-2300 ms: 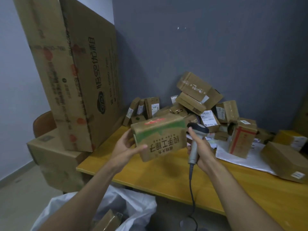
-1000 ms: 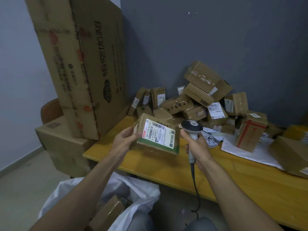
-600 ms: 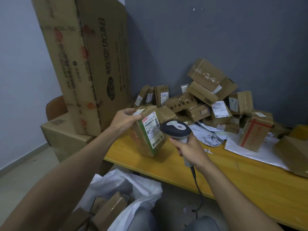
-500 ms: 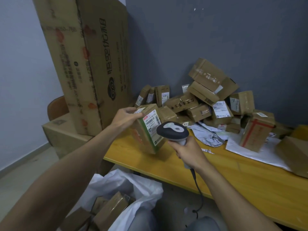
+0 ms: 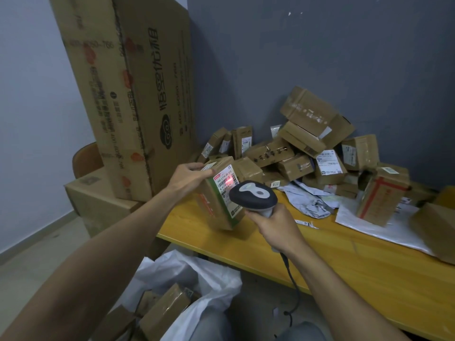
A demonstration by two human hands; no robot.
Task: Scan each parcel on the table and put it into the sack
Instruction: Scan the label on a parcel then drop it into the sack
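My left hand (image 5: 188,178) grips the top of a brown parcel with a green stripe (image 5: 216,205), held on end above the yellow table's (image 5: 332,262) left corner. Its white shipping label faces right, and a red scan light glows on the barcode. My right hand (image 5: 278,225) grips a dark corded barcode scanner (image 5: 253,195), its head right beside the label. A white sack (image 5: 197,274) lies open on the floor below the table, with several brown boxes inside. A heap of parcels (image 5: 307,153) is piled against the grey wall.
A tall flat carton (image 5: 133,94) leans at the table's left end, on a large box (image 5: 98,203) in front of a brown chair (image 5: 86,158). A red-taped box (image 5: 381,195) stands on a white mailer at right. The scanner cable hangs off the table's front edge.
My left hand has turned the parcel from lying flat to standing on end, label toward the scanner. My right hand has brought the scanner up to the label, and the red light now shows.
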